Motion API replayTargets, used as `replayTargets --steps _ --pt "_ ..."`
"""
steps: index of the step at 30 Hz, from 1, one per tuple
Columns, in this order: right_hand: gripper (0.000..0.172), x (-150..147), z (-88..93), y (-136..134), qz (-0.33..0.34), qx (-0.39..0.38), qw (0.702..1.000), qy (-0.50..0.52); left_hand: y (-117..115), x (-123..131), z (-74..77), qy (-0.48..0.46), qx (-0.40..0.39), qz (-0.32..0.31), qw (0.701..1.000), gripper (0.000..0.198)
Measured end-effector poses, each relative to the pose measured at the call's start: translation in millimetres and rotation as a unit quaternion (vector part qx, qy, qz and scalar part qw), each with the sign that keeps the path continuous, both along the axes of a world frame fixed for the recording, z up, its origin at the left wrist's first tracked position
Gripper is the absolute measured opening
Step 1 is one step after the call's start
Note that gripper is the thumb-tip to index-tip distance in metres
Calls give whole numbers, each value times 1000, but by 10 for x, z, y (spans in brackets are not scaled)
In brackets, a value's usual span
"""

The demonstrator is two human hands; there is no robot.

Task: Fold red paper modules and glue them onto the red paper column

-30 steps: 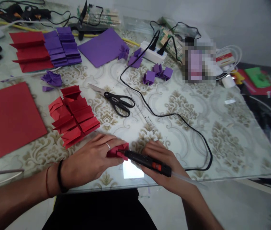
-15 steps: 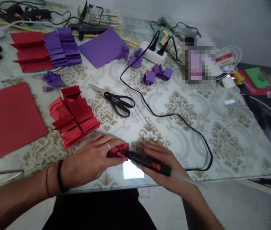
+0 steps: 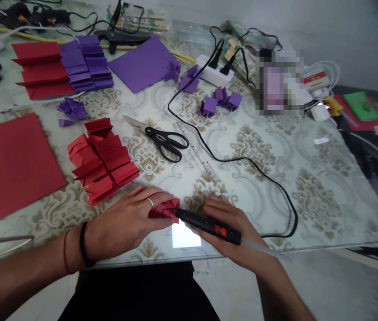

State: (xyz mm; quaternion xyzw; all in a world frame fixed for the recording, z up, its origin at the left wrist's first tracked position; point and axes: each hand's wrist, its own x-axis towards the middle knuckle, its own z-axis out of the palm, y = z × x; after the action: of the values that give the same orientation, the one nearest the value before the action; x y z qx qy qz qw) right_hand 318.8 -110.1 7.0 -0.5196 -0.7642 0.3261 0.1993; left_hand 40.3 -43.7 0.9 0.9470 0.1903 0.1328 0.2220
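Note:
Near the table's front edge, my left hand (image 3: 132, 219) is closed around a small folded red paper piece (image 3: 169, 209). My right hand (image 3: 227, 227) grips a black glue gun (image 3: 209, 224) with a clear glue stick out of its back. The gun's nozzle points left and meets the red piece, or lies just over it; contact is hard to tell. Up and left of my left hand lies a cluster of folded red paper pieces (image 3: 104, 158). Black-handled scissors (image 3: 165, 140) rest open beyond my hands, beside a clear ruler (image 3: 202, 158).
A red sheet (image 3: 18, 167) lies at left, a purple sheet (image 3: 145, 63) farther back. Pleated purple paper (image 3: 87, 64) and small purple pieces (image 3: 208, 106) sit behind. The black cord (image 3: 242, 159) curves from the white power strip (image 3: 214, 73) across the right side of the table (image 3: 326, 214).
My right hand and the glue gun have shifted slightly right, drawing the nozzle back a little over the red piece. My left hand keeps its hold almost unmoved.

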Motion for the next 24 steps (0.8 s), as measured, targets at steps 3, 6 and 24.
replayTargets --steps 3,6,24 --pt "23 20 -18 -15 -4 14 1000 6 3 4 -6 -8 6 1 1000 31" --pt "24 41 -41 -30 -9 23 1000 16 6 6 -2 -15 7 0 1000 30" --pt "28 109 -102 -80 -38 11 999 4 -2 12 -2 -5 13 20 1000 41"
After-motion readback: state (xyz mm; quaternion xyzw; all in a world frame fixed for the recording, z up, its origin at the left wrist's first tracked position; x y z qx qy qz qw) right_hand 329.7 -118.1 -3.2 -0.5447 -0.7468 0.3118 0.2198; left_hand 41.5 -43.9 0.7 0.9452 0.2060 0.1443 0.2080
